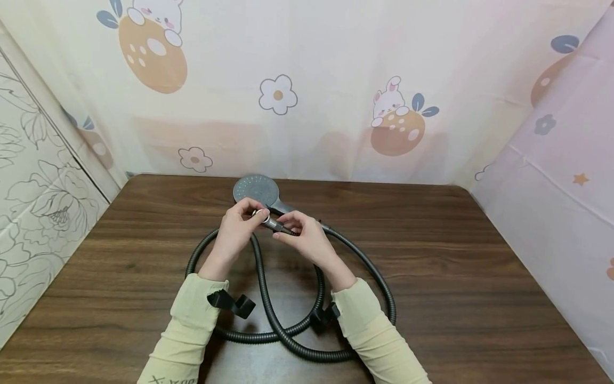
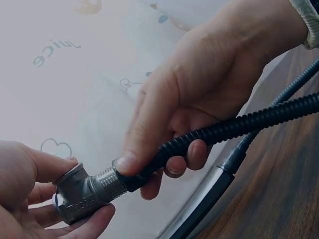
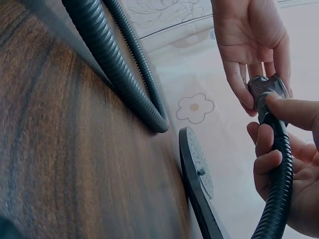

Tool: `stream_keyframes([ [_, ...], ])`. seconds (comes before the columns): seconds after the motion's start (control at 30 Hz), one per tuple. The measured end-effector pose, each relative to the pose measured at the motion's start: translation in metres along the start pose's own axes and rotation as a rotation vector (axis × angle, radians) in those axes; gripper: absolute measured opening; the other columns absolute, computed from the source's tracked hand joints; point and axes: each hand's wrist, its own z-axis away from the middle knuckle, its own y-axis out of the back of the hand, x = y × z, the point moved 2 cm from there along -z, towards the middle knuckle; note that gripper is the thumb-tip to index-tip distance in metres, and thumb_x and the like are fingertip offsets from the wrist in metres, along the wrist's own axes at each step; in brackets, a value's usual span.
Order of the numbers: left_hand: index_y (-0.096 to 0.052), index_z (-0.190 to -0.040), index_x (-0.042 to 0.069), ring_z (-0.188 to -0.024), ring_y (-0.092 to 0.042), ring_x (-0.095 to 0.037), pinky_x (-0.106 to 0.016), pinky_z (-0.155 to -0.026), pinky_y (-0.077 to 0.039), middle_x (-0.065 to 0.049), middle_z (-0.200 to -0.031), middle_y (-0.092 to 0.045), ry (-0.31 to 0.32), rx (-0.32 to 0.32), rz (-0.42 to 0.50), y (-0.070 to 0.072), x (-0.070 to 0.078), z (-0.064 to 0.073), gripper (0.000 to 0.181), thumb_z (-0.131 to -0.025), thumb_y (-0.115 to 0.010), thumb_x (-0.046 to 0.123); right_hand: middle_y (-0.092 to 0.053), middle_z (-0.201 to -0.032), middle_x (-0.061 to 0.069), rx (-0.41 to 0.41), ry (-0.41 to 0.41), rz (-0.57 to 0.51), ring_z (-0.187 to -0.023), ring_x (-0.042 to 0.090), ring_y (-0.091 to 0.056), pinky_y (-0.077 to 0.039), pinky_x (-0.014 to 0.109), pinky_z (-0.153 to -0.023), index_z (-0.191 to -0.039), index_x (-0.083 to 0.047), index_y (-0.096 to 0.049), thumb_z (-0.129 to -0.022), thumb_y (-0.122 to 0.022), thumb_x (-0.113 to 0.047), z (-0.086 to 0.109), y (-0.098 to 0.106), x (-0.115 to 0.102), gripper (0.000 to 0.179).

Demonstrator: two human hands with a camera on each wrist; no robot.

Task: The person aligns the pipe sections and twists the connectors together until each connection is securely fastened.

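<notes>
Left grip (image 1: 234,228) pinching metal fitting (image 2: 77,198) above bench (image 1: 455,256); right grip (image 1: 308,237) grasping hose end (image 2: 135,181) at threads (image 2: 110,183). Seemingly screwing pair together or apart; next move probably calling for steady twisting.

Shower head (image 1: 255,189) on the table (image 1: 470,266), at its back edge; cloth (image 1: 326,106) behind. Before it, fitting (image 2: 77,196) in left grip (image 1: 235,226); to its right, hose (image 1: 309,353) in right grip (image 1: 309,237), looping over the table.

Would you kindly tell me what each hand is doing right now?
Left hand: closed, holding the metal fitting between thumb and fingers.
Right hand: closed, gripping the black hose at its end by the fitting.
</notes>
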Motion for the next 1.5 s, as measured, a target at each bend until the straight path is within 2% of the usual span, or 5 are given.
stream_keyframes([
  [0.37, -0.056, -0.101, -0.001, -0.079, -0.057, -0.014, -0.026, -0.072, -0.052, -0.014, -0.099, -0.053, -0.016, -0.014, -0.008, 0.000, 0.001, 0.000, 0.021, -0.089, -0.059, 0.015, -0.066, -0.097, -0.001, 0.042, 0.036, 0.034, -0.093, 0.011, -0.059, -0.048, 0.031, -0.082, -0.100, -0.015, -0.061, -0.079, -0.072, -0.023, -0.001, 0.001, -0.001, 0.024],
  [0.8, -0.059, -0.098, 0.005, -0.082, -0.060, -0.017, -0.026, -0.071, -0.048, -0.010, -0.104, -0.056, -0.017, 0.007, -0.067, 0.001, 0.000, 0.000, 0.017, -0.088, -0.060, 0.019, -0.065, -0.089, 0.010, 0.016, 0.011, -0.006, -0.064, 0.012, -0.054, -0.042, 0.024, -0.057, -0.105, -0.008, -0.063, -0.081, -0.068, -0.020, 0.000, 0.001, -0.005, 0.028],
  [1.07, -0.059, -0.097, 0.009, -0.084, -0.060, -0.019, -0.028, -0.069, -0.045, -0.008, -0.104, -0.057, -0.031, 0.014, -0.113, 0.002, 0.003, 0.001, 0.016, -0.088, -0.061, 0.021, -0.063, -0.089, 0.016, -0.031, -0.004, -0.014, -0.075, 0.033, -0.059, -0.043, 0.023, -0.061, -0.108, 0.001, -0.061, -0.088, -0.060, -0.011, 0.013, 0.006, -0.035, 0.024],
  [1.27, -0.059, -0.096, 0.009, -0.083, -0.059, -0.019, -0.029, -0.069, -0.043, -0.008, -0.103, -0.058, -0.031, 0.023, -0.109, 0.002, 0.001, 0.000, 0.015, -0.088, -0.061, 0.021, -0.061, -0.089, 0.015, -0.029, 0.006, -0.049, -0.065, 0.010, -0.055, -0.049, 0.039, -0.068, -0.111, 0.001, -0.059, -0.088, -0.058, -0.010, 0.014, 0.005, -0.036, 0.025],
  [1.5, -0.059, -0.099, 0.004, -0.082, -0.059, -0.020, -0.027, -0.070, -0.045, -0.012, -0.104, -0.057, -0.020, 0.016, -0.084, 0.000, 0.005, 0.002, 0.019, -0.088, -0.060, 0.019, -0.064, -0.096, 0.005, 0.009, -0.025, -0.022, -0.078, 0.014, -0.057, -0.043, 0.025, -0.066, -0.111, -0.011, -0.059, -0.080, -0.070, -0.017, 0.004, -0.001, -0.012, 0.033],
])
